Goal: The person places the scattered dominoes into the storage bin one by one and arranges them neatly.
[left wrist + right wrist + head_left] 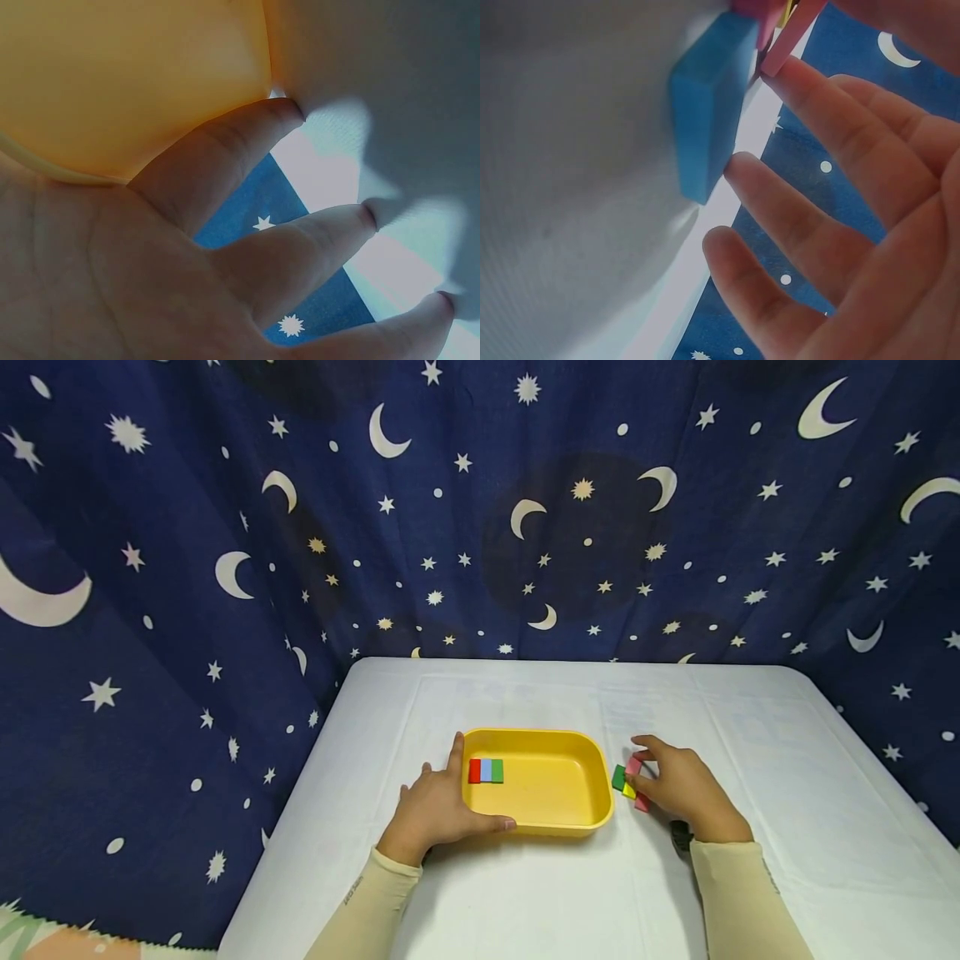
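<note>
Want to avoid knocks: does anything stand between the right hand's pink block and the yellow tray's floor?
Yes: a dark green block lies between the pink block and the tray, whose right wall also intervenes.

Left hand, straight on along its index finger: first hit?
Left hand: way looks free over the white cloth-covered table until the dark-blue fabric curtain with pale moons and stars. Finger height and tilt are unclear, so it might graze the tabletop first.

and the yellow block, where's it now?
In the head view, the yellow block is right of the yellow tray, beside the dark green block and close to the right hand.
</note>
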Demonstrator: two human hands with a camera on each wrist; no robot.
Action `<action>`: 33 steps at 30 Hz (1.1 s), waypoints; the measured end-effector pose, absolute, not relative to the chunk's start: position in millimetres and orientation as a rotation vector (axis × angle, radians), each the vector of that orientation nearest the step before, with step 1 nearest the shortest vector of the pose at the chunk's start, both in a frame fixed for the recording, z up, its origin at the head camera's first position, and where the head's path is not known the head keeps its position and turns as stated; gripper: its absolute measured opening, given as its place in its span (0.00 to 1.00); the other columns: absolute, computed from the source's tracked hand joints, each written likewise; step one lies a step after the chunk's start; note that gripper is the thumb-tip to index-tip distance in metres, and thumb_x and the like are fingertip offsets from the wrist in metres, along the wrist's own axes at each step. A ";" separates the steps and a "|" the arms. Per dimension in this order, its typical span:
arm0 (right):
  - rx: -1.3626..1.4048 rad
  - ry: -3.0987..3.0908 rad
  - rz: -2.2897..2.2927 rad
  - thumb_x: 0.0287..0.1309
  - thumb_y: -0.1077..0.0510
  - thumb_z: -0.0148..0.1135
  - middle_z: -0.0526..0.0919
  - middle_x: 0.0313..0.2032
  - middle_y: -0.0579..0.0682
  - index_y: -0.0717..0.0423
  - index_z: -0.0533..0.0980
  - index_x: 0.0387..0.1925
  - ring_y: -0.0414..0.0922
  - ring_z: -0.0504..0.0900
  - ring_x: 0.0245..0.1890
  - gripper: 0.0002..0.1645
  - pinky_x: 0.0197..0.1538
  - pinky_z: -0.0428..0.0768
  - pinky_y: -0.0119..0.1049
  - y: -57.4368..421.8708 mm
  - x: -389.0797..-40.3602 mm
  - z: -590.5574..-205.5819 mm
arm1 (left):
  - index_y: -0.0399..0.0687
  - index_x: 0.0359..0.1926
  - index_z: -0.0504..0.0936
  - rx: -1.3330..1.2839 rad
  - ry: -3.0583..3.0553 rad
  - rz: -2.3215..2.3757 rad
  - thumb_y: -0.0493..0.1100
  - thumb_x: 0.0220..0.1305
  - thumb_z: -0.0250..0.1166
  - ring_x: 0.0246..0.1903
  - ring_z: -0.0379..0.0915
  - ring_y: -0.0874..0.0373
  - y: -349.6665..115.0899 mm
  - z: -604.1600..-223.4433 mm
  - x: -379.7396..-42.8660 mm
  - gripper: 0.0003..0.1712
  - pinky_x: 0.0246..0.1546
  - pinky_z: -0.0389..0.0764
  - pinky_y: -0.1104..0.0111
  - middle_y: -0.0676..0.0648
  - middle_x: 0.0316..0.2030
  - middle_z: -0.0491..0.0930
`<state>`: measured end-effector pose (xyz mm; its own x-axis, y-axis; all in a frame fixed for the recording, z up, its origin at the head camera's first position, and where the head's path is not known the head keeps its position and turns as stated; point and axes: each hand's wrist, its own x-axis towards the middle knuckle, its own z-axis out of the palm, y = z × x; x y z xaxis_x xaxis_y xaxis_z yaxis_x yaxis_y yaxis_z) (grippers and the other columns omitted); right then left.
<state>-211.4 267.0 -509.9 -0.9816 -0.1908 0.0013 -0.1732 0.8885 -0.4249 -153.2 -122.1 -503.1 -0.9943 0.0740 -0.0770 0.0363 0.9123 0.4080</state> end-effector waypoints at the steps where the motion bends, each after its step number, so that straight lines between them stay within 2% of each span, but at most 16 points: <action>1: -0.290 3.012 -0.673 0.64 0.47 0.74 0.86 0.57 0.61 0.59 0.70 0.72 0.64 0.82 0.57 0.42 0.60 0.75 0.69 266.9 -211.3 -509.7 | 0.59 0.87 0.38 0.086 2.983 0.634 0.98 0.19 0.63 0.69 0.66 0.29 -122.0 -503.3 -153.3 0.96 0.56 0.66 0.21 0.42 0.63 0.81; 21: -0.332 3.032 -0.670 0.63 0.47 0.75 0.87 0.56 0.59 0.58 0.70 0.72 0.62 0.83 0.55 0.42 0.59 0.76 0.68 269.0 -211.4 -509.2 | 0.59 0.87 0.38 0.073 2.976 0.631 0.97 0.20 0.64 0.70 0.65 0.28 -121.5 -502.6 -154.5 0.96 0.56 0.64 0.21 0.42 0.62 0.82; 33: -0.277 3.026 -0.654 0.63 0.42 0.75 0.86 0.58 0.60 0.57 0.69 0.73 0.61 0.83 0.54 0.45 0.59 0.76 0.68 267.9 -211.9 -510.4 | 0.59 0.87 0.38 0.073 2.975 0.628 0.98 0.20 0.63 0.70 0.65 0.28 -121.8 -502.7 -154.0 0.96 0.56 0.64 0.21 0.42 0.62 0.82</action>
<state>-211.9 267.9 -510.4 -0.9835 -0.1807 0.0045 -0.1665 0.8957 -0.4124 -154.0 -121.8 -502.7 -0.9938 0.0678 -0.0882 0.0263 0.9136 0.4057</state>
